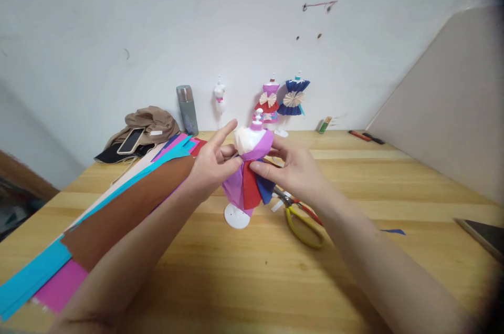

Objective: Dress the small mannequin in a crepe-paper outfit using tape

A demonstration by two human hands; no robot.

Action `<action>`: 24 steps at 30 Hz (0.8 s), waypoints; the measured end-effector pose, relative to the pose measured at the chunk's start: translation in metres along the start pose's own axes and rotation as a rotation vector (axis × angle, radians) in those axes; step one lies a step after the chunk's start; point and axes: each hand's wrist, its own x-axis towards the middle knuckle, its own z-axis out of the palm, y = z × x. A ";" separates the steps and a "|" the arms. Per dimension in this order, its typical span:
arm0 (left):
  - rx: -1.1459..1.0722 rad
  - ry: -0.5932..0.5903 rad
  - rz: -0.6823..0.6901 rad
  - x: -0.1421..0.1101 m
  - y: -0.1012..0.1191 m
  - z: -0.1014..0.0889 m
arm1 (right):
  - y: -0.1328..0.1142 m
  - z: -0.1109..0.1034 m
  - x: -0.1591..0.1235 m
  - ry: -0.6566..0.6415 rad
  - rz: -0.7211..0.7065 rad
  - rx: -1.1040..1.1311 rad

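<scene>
A miniature dress form [259, 137] stands upright on a round white base [237, 217] in front of me. Its top is white and purple, and a skirt of purple, red [251, 187] and blue strips hangs below. My left hand [216, 160] grips the waist from the left, thumb in front and index finger raised. On the other side, my right hand [289, 163] pinches the waist, its thumb at the top of the red and blue strips. The fingers behind the form are partly hidden. Yellow-handled scissors [305, 229] lie just right of the skirt.
Long sheets of coloured crepe paper [129, 202] cover the left side. Behind them are brown cloth [151, 121], a phone [131, 141] and a flask [187, 111]. Along the wall stand a plain dress form [219, 95] and two dressed ones [293, 97]. A cutter [360, 136] lies at back right.
</scene>
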 end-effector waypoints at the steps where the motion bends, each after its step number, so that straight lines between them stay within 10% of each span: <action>1: 0.001 -0.003 0.000 0.000 0.000 0.000 | 0.001 0.003 0.000 0.002 0.004 0.030; 14: -0.007 -0.063 0.034 0.004 -0.003 -0.013 | -0.007 -0.032 0.001 -0.093 0.104 0.204; 24: 0.019 -0.113 0.018 0.002 0.001 -0.016 | -0.003 0.007 -0.002 -0.064 0.047 0.204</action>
